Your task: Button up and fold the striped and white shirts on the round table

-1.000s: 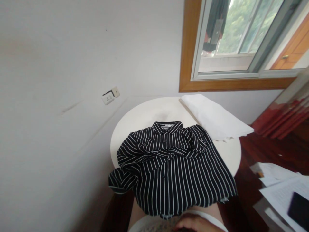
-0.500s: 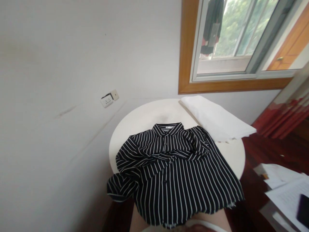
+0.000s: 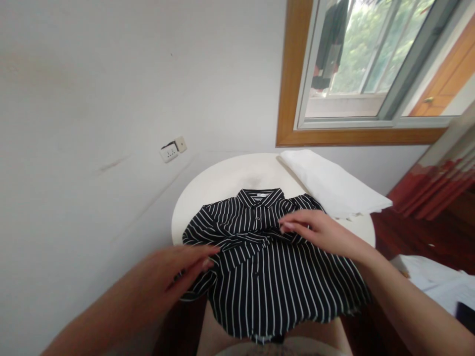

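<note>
A black shirt with white stripes (image 3: 274, 277) lies front up on the round white table (image 3: 208, 180), its collar toward the wall and its hem hanging over the near edge. Its sleeves are folded across the chest in creases. My left hand (image 3: 178, 269) is over the sleeve at the shirt's left side, fingers stretched out and thumb apart. Above the sleeve on the right of the chest is my right hand (image 3: 309, 227), fingers extended, with a gap between thumb and fingers. Whether either hand touches the cloth I cannot tell.
A folded white cloth (image 3: 330, 183) lies on the table's back right and overhangs its edge. Wall sockets (image 3: 169, 152) are at the left. Papers (image 3: 434, 282) and a dark object (image 3: 465, 316) sit at the lower right, below a red and cream curtain (image 3: 419, 190).
Both my hands have come into view from the lower sides and reached over the shirt. The shirt lies nearly as before. The camera view has shifted slightly.
</note>
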`<move>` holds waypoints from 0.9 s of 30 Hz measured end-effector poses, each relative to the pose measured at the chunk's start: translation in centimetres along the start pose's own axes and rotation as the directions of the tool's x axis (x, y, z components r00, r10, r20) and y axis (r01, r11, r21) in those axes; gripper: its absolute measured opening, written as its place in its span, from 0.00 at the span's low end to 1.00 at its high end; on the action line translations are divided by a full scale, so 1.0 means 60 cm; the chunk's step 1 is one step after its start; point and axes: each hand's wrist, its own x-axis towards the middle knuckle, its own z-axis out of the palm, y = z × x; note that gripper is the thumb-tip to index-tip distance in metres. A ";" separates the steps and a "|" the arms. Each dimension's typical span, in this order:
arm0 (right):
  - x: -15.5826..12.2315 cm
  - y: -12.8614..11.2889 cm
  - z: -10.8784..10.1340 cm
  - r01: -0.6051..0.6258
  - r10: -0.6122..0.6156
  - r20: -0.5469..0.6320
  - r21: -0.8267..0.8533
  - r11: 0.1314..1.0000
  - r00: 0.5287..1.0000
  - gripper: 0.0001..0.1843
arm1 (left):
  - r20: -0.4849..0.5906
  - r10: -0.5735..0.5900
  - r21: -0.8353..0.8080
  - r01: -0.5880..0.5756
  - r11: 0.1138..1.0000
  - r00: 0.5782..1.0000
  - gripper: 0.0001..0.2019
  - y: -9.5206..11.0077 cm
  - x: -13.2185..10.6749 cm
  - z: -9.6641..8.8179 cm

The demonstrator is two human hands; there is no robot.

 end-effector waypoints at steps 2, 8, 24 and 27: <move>0.089 0.029 0.023 0.024 -0.039 -0.100 -0.150 0.988 0.994 0.16 | -0.093 0.048 -0.030 -0.051 0.998 0.995 0.15 0.001 0.112 0.011; 0.216 0.130 0.110 -0.137 -0.007 -0.259 -0.535 0.834 0.966 0.15 | -0.338 -0.054 -0.233 -0.028 0.972 0.940 0.14 -0.065 0.398 0.150; 0.206 0.247 0.122 0.035 -0.006 -0.508 0.048 0.998 0.862 0.06 | 0.061 0.042 -0.585 0.002 0.811 0.997 0.14 -0.183 0.403 0.219; 0.208 0.251 0.121 0.024 0.041 -0.491 0.125 0.992 0.870 0.06 | 0.079 0.008 -0.608 0.042 0.793 0.997 0.13 -0.187 0.403 0.222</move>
